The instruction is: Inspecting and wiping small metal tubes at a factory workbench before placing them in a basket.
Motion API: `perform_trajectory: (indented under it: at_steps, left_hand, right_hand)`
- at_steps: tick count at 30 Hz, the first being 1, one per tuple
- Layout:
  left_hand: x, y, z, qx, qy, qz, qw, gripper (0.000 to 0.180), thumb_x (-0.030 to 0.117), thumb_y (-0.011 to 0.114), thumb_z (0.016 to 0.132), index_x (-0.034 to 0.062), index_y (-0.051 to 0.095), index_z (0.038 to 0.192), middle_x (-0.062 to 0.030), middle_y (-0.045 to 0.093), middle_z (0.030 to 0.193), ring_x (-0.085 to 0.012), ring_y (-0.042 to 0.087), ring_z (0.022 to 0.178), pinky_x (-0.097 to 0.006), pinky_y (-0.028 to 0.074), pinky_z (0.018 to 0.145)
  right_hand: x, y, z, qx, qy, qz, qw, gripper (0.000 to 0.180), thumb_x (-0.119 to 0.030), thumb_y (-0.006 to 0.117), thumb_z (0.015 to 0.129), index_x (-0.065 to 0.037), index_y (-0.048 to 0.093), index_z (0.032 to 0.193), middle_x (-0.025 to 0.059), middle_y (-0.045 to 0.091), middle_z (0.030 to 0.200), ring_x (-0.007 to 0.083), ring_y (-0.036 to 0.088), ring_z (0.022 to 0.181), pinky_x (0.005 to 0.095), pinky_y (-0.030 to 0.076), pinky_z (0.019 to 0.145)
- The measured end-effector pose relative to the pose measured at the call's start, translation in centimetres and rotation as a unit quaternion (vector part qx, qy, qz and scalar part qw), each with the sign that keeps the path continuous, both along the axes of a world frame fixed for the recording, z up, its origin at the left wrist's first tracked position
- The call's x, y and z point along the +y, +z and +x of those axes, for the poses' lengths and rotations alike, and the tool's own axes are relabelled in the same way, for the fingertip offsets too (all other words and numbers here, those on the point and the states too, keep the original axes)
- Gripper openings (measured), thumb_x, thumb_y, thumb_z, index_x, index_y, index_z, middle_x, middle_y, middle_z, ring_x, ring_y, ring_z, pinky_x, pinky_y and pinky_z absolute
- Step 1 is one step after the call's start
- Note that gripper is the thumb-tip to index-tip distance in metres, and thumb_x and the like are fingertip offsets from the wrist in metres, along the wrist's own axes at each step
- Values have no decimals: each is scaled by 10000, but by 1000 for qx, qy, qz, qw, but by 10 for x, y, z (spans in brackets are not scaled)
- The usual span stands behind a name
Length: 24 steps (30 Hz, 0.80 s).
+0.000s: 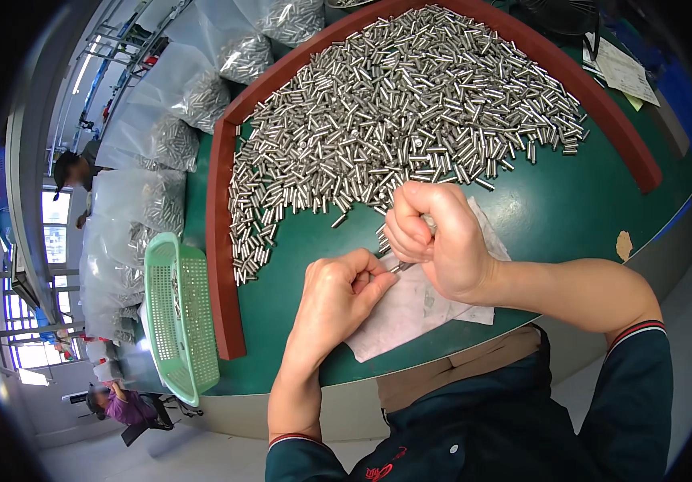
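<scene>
A broad heap of small shiny metal pins (394,104) covers the far part of the green table (298,241). My left hand (338,293) pinches one metal pin (400,267) between thumb and fingertips, above a pale stained cloth (402,309). Just to its right, my right hand (442,241) is curled into a fist, its fingers wrapped round. Several pins show by its lower fingers, but what lies inside the fist is hidden.
A dark red frame (224,201) borders the heap. Left of it stands a light green plastic basket (189,313) with a few pins. Clear bags of pins (169,145) line the left side. Papers (623,72) lie at the far right. Two other people are in the left background.
</scene>
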<state>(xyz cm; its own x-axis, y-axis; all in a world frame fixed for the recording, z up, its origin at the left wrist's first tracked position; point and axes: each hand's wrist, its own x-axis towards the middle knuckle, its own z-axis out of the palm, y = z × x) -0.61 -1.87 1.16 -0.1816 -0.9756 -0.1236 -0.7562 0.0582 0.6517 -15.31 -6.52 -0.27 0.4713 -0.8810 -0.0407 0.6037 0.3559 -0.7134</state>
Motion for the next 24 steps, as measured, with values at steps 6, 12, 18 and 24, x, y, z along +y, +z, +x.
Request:
perform_trajectory:
  at_steps: [6,12,18,24]
  left_hand:
    - [1,0,-2,12,0,1,1000,110,32,665,689,-23,572,673,14,391,463,-57,317,433,-224,275,400]
    - [2,-1,-1,17,-8,2,1000,109,26,666,690,-24,570,674,11,394,468,-59,312,440,-227,271,402]
    - [1,-2,-2,6,-9,-12,1000,124,55,667,668,2,556,658,-76,440,466,-188,412,397,-305,346,415]
    - [-1,1,-7,39,-13,-45,998,120,62,656,684,1,557,658,-90,461,478,-202,425,402,-312,351,419]
  right_hand:
    - [1,4,0,4,-4,3,1000,362,-189,318,836,-107,273,486,-21,254,417,72,194,397,240,164,404]
    - [2,4,1,1,1,-13,1000,345,-168,314,821,-107,273,484,-22,259,414,71,199,396,240,164,403]
    - [6,0,3,15,-16,-88,996,341,-160,323,819,-91,277,488,-16,266,442,78,219,423,246,183,418]
    - [11,-1,6,77,-33,-204,975,319,-174,348,809,-53,282,522,-8,304,498,77,258,479,247,240,448]
